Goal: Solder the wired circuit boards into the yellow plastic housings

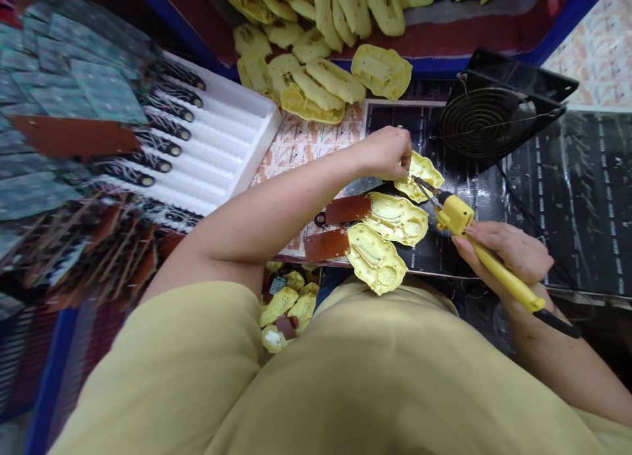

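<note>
A yellow-handled soldering iron [457, 218] with a black cable end is gripped in my right hand [513, 251], its tip over the farthest yellow plastic shell [425, 170]. My left hand [388, 153] is closed in a pinch at that shell's left edge, close to the iron's tip. Whatever is between those fingertips is too small to make out. Nearer me lie a second yellow shell [399, 219] and a third shell [378, 259], inner sides up, thin wires inside. Beside them sit a brown circuit board [348, 209] and another brown board [326, 245].
A black fan [486, 122] with a wire guard stands at the back right. A blue-rimmed crate [424, 65] of yellow shells is at the far side. To the left, a white foam tray [232, 139] holds wired black parts near stacked circuit boards [74, 66]. More shells [284, 307] lie below the bench edge.
</note>
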Available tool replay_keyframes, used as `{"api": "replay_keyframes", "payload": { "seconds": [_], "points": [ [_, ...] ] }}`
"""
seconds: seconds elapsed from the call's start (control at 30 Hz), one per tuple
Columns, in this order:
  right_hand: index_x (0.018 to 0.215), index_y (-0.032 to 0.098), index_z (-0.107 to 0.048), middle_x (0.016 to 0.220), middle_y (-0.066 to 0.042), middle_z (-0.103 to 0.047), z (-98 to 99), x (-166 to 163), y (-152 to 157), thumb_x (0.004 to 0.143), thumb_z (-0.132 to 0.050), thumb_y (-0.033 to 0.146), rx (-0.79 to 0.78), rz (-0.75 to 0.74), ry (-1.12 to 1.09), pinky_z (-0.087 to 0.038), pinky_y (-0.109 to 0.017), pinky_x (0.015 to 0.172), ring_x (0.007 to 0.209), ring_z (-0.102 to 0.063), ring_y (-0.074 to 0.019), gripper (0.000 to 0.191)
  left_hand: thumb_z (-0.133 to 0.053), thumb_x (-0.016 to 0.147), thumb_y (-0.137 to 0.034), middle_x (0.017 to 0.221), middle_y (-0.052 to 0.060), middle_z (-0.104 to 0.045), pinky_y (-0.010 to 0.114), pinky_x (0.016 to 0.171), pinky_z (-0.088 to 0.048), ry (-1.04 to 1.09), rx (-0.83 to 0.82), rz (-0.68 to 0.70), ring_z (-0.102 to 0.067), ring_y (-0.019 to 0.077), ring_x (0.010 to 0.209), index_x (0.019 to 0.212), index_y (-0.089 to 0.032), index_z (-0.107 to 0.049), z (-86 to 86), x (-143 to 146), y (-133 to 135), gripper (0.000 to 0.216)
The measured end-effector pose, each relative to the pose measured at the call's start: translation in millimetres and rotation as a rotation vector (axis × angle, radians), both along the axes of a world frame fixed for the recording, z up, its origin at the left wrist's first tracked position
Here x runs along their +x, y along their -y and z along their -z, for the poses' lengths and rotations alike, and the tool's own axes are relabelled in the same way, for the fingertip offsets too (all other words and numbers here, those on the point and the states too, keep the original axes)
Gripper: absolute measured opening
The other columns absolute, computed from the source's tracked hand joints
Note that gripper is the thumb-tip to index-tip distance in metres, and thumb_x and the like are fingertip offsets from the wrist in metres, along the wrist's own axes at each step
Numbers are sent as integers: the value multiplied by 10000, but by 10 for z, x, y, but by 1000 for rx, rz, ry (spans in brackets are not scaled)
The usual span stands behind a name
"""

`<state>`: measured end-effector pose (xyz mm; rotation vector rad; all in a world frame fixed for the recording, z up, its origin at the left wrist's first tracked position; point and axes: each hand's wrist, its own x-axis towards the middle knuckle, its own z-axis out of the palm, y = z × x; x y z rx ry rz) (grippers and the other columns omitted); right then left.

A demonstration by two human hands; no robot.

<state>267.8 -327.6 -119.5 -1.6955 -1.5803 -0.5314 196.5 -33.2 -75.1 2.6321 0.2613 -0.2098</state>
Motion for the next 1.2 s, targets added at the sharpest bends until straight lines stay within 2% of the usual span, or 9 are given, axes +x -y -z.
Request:
{"api": "replay_keyframes", "payload": {
  "seconds": [0.17,0.33,0.6,0.73,0.83,0.93,1.03,1.1,1.2],
  "points": [
    [1043,297,-747,908,23,-828,-85,24,14,915,-877,199,-31,-80,19,-665,-303,604,685,-787,-202,207,-773,755,-159,1041,67,-759,398,1130,-500,-13,-6,-1,-712,313,1186,842,-160,-821,-5,12,4,100],
    [1057,269,-731,915,11,-827,-171,24,38,907,-880,160,-7,-41,64,-658,-277,629,721,-792,-193,238,-734,740,-126,1009,56,-747,406,1130,-507,-15,11,6,-718,309,1175,854,-156,-824,10,23,-3,149],
    [1004,279,-739,904,17,-826,-93,38,-4,945,-865,239,-69,-40,61,-645,-292,605,688,-779,-192,145,-746,732,-145,960,52,-735,405,1112,-511,-8,13,22,-717,304,1135,857,-158,-828,34,34,-23,151],
    [976,275,-750,870,20,-818,-128,60,34,953,-855,252,-71,-39,60,-652,-288,614,679,-774,-191,109,-755,709,-156,910,42,-718,377,1083,-514,20,-35,25,-705,297,1130,845,-173,-831,79,45,-62,156],
    [1067,271,-756,929,12,-829,-176,55,70,936,-857,180,-8,-17,11,-660,-276,641,728,-790,-192,189,-747,706,-153,920,45,-726,367,1065,-515,15,-26,14,-708,289,1100,827,-183,-824,72,47,-61,146],
    [1263,294,-759,988,1,-837,-186,36,97,928,-863,163,3,-13,-43,-672,-288,674,763,-805,-211,375,-744,700,-132,965,59,-741,378,1069,-513,-13,-8,-12,-713,297,1104,820,-174,-817,20,42,-26,147],
    [1555,322,-617,1088,-22,-841,-155,10,113,921,-878,178,-42,42,-45,-688,-311,711,815,-824,-245,701,-741,699,-118,1003,74,-754,386,1078,-513,-32,0,-18,-718,308,1126,826,-167,-820,-23,38,3,157],
    [1662,330,-499,1132,-37,-838,-132,-7,117,931,-868,183,-38,94,-22,-697,-326,716,836,-830,-263,833,-740,710,-130,1013,73,-758,390,1088,-514,-35,8,-9,-719,308,1132,844,-167,-827,-23,38,4,164],
    [1606,356,-567,1087,-24,-841,-122,-28,121,950,-844,201,-18,103,-17,-701,-345,677,787,-824,-264,729,-744,731,-162,992,58,-753,384,1091,-516,-15,17,20,-713,294,1128,869,-168,-836,12,37,-29,166]
  ]
}}
